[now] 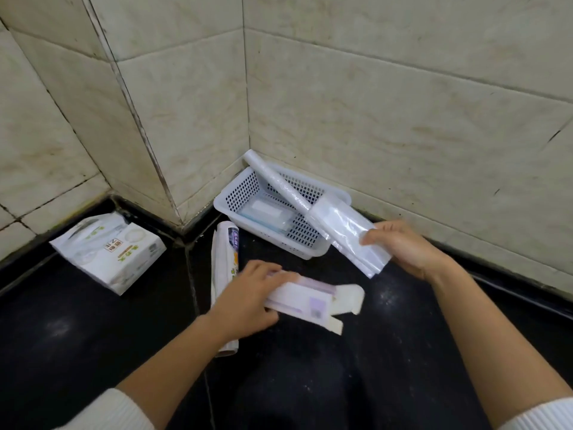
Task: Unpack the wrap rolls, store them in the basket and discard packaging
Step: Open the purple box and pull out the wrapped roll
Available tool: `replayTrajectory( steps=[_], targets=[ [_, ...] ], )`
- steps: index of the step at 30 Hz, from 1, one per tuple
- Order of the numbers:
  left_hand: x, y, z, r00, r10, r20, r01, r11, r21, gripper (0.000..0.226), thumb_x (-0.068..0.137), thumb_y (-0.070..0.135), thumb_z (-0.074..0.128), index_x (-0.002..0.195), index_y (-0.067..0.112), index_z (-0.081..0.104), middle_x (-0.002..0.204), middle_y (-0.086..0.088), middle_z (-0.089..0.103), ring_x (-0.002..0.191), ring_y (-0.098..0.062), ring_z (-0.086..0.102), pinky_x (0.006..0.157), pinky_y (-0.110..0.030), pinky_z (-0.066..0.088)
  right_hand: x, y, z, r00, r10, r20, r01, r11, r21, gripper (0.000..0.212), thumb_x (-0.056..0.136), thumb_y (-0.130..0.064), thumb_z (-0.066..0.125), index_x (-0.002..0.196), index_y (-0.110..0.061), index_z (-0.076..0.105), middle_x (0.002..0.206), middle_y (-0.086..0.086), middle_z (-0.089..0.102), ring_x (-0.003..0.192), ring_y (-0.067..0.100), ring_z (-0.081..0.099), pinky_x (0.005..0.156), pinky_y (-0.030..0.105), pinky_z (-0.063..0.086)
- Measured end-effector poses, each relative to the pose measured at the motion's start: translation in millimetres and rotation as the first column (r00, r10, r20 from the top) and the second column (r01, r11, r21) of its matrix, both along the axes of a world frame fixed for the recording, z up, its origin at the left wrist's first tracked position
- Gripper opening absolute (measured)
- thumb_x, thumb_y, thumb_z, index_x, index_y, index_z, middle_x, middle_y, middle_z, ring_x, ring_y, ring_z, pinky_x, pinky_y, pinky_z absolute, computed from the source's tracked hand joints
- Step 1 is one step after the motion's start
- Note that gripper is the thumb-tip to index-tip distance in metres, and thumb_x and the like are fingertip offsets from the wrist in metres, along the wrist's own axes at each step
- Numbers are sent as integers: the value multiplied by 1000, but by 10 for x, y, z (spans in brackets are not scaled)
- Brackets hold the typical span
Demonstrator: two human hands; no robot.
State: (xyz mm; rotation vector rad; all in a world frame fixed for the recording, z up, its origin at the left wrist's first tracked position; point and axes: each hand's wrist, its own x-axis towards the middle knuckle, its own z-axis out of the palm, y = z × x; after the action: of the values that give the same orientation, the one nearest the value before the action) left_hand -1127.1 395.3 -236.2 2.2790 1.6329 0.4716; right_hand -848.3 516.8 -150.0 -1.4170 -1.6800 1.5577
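Note:
A white perforated basket (235,193) stands in the wall corner on the black counter. A white wrap roll (273,181) leans across it, its far end against the wall. The roll's near end sits inside a clear plastic sleeve (350,231), which my right hand (406,246) grips at its lower end. My left hand (248,296) holds an opened white and purple carton (310,301) just above the counter. A flat packet (266,212) lies in the basket's bottom. Another wrapped roll with a printed label (224,259) lies on the counter, partly under my left hand.
A white printed box (111,252) with crumpled clear wrapping on top lies at the left by the wall. Tiled walls close in the back and both sides. The black counter (310,383) stretches toward me.

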Motion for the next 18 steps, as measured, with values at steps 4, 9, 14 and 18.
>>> replayTrajectory(
  steps=[4,9,14,18],
  targets=[
    [439,-32,-324,995,-97,-18,97,994,-45,72,77,24,56,142,43,31,141,0,40,131,-17,29,106,-34,36,-172,50,-168,998,-59,-13,59,998,-25,10,79,-15,64,72,-10,69,71,3,68,65,16,62,65,30,44],
    [680,15,-606,960,-195,-202,173,977,-121,75,87,29,61,148,40,19,158,-8,17,145,-25,8,119,-50,11,-337,147,-355,995,-91,-34,90,995,-51,10,79,-12,64,78,-17,72,77,-2,72,72,14,67,64,26,50],
    [588,35,-617,931,-328,-158,293,933,-210,58,94,51,41,147,42,20,161,-2,7,147,-19,1,120,-51,7,-383,320,-429,995,-100,-13,99,992,-73,18,76,-13,67,93,-17,72,92,-1,74,86,18,70,70,29,51],
    [346,309,-426,985,-167,-42,166,986,-11,55,94,44,41,147,30,32,161,-4,14,146,-21,12,120,-43,14,-426,533,-436,992,-118,34,120,991,-61,13,76,-9,67,88,-11,72,91,4,72,83,20,67,69,30,50]
  ],
)
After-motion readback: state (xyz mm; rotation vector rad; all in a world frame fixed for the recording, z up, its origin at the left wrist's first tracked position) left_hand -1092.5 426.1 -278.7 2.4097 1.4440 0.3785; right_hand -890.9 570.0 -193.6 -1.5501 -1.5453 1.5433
